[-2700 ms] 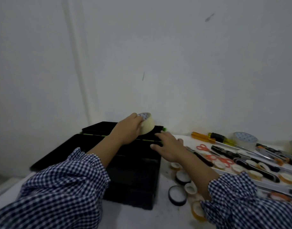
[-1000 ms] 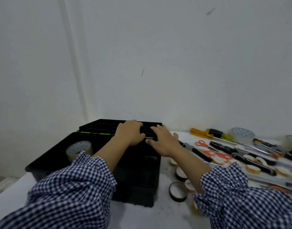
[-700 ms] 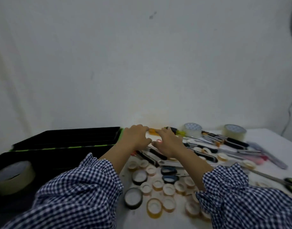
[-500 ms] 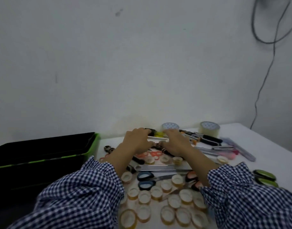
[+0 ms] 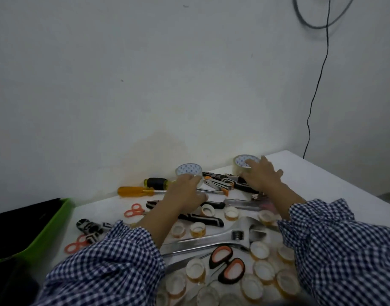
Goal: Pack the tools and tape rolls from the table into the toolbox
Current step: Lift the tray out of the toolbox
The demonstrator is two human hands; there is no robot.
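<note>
Right hand (image 5: 261,176) is resting open-fingered on right tape roll (image 5: 241,162), left hand (image 5: 186,192) is touching left tape roll (image 5: 189,169) just beyond its knuckles, can't tell if gripping yet; toolbox (image 5: 55,221) is sitting well left of both, left hand nearer.

left hand (image 5: 185,192) touches one tape roll (image 5: 189,169) — right hand (image 5: 262,176) rests on another roll (image 5: 239,162).

Left hand (image 5: 185,192), right hand (image 5: 261,178): palms down.

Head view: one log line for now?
phase: pickup | left hand: at left large roll, grip unclear | right hand: fingers spread over right large roll | toolbox: left edge
</note>
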